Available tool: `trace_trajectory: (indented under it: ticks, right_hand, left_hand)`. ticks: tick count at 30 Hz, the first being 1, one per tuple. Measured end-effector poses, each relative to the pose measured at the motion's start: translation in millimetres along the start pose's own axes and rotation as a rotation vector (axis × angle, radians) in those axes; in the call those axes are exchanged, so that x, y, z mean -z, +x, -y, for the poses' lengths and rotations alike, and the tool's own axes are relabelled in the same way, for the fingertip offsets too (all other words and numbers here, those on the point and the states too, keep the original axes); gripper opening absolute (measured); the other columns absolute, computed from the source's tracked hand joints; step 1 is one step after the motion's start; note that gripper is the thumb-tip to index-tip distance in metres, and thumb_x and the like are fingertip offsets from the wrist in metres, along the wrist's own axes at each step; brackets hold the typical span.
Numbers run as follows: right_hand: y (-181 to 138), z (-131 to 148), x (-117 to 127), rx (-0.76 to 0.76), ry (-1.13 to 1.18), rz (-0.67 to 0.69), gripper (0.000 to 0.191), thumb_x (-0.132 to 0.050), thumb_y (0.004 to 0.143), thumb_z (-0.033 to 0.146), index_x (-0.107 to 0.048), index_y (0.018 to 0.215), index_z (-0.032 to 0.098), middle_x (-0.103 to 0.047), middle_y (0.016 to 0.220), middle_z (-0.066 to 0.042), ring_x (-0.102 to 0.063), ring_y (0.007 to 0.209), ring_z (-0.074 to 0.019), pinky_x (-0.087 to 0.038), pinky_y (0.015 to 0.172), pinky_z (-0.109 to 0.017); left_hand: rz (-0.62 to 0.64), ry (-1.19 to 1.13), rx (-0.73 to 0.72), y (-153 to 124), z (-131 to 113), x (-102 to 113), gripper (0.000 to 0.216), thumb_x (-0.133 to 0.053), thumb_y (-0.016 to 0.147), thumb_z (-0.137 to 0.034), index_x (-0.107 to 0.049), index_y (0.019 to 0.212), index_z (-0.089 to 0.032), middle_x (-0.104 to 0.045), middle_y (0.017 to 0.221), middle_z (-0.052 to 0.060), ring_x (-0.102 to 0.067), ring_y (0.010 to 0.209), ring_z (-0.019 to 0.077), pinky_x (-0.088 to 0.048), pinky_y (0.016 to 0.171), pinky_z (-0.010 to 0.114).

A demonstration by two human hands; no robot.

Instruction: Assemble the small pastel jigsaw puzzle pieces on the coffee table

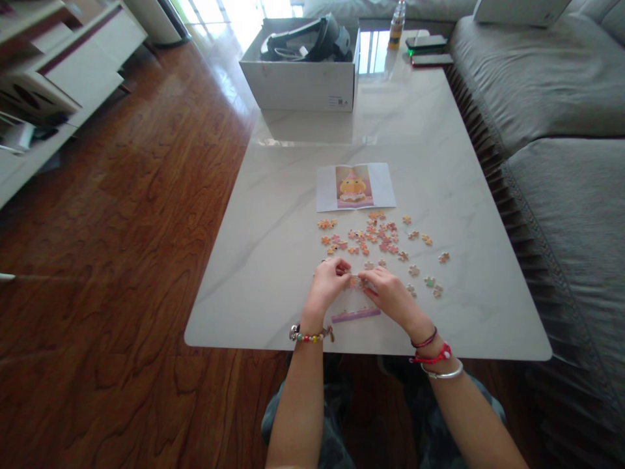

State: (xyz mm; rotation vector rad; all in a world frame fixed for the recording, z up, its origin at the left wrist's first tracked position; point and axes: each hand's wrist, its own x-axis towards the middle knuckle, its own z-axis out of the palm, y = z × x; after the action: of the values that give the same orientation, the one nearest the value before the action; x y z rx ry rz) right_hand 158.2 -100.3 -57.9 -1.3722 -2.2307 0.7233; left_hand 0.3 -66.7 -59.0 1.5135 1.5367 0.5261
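Both hands meet over the near part of the table, around a small cluster of pale jigsaw puzzle pieces. My left hand pinches the cluster's left side with its fingers closed. From the right, my right hand grips the other side between thumb and fingers. The fingers partly cover these pieces. Just below lies a joined purple strip of puzzle pieces. Beyond the hands, loose orange and pink puzzle pieces are spread out, with paler pieces to the right. A folded picture sheet shows a yellow figure.
The white marbled table ends close to my body. At its far end stand a white box holding a headset, a bottle and phones. A grey sofa runs along the right side.
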Motion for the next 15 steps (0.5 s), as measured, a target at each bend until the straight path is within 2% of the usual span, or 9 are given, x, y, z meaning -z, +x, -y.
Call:
trace_trajectory:
  ticks: [4,7,11,15]
  right_hand:
    - [0.3,0.1,-0.6,-0.016,0.004,-0.012,0.025,-0.051,0.073,0.007,-0.056,0.094,0.018,-0.06,0.088,-0.007,-0.054,0.085,-0.0185,-0.046,0.076,-0.033]
    - [0.2,-0.4,0.2,-0.038,0.044,-0.038,0.027,-0.055,0.071,0.008,-0.055,0.096,0.018,-0.06,0.089,-0.007,-0.055,0.086,-0.0184,-0.046,0.077,-0.033]
    - [0.1,-3.7,4.6,-0.051,0.132,-0.057,0.034,-0.055,0.071,0.008,-0.053,0.102,0.019,-0.059,0.096,-0.006,-0.055,0.09,-0.0175,-0.046,0.08,-0.033]
    - [1.4,-8.3,6.5,-0.052,0.126,-0.042,0.035,-0.051,0.072,0.006,-0.052,0.104,0.019,-0.056,0.101,-0.008,-0.053,0.094,-0.018,-0.046,0.082,-0.033]
  left_hand:
    - [0.032,-0.028,0.0,-1.4,-0.1,0.3,0.012,-0.058,0.062,-0.012,-0.056,0.074,-0.015,-0.059,0.074,0.001,-0.057,0.065,0.0092,-0.048,0.061,0.021]
    - [0.063,-0.024,-0.026,-3.3,1.2,0.3,0.021,-0.063,0.06,-0.014,-0.056,0.08,-0.015,-0.056,0.084,0.003,-0.057,0.068,0.0094,-0.048,0.066,0.024]
    - [0.082,0.064,-0.076,-7.1,1.2,0.0,0.034,-0.068,0.056,-0.019,-0.053,0.087,-0.016,-0.05,0.093,0.004,-0.054,0.077,0.0116,-0.047,0.075,0.029]
    - [0.074,0.152,-0.092,-10.7,-4.1,-1.6,0.037,-0.067,0.057,-0.023,-0.05,0.09,-0.017,-0.046,0.094,0.004,-0.052,0.083,0.0142,-0.045,0.079,0.031]
